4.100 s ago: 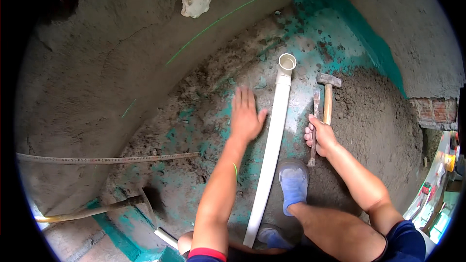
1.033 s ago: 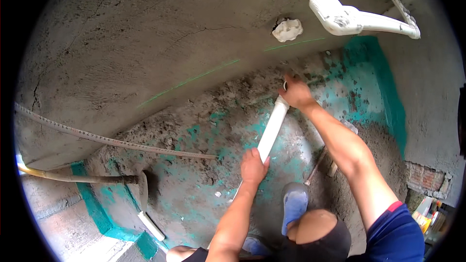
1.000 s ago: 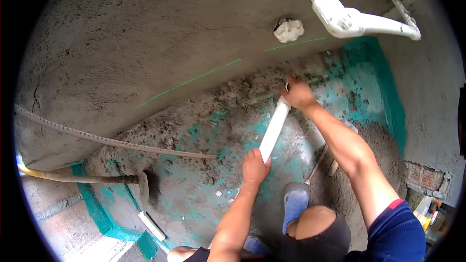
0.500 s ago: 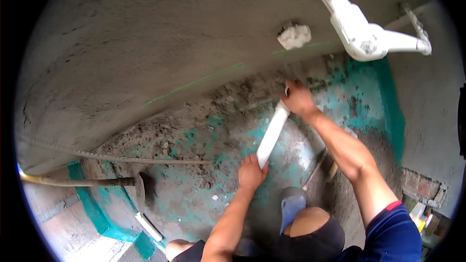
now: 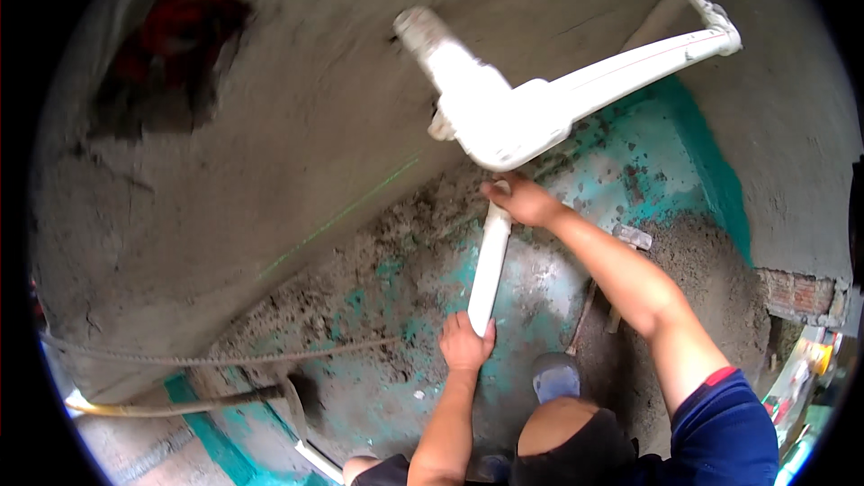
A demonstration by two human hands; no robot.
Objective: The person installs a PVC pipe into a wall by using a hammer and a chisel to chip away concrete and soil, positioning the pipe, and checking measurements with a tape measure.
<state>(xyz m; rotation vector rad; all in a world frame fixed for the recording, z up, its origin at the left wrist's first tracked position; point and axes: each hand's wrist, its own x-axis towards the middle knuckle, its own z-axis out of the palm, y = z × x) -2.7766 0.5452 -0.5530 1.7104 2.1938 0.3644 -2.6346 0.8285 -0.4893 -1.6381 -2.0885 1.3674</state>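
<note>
white pipe (image 5: 490,274) slopes over the muddy floor (image 5: 535,295). the left hand (image 5: 465,344) has its grip round it low down, the right hand (image 5: 524,201) round its top end. before, the right hand had the chisel (image 5: 581,321); now that lies by the hammer (image 5: 634,237), so both hands can hold the pipe.
</note>
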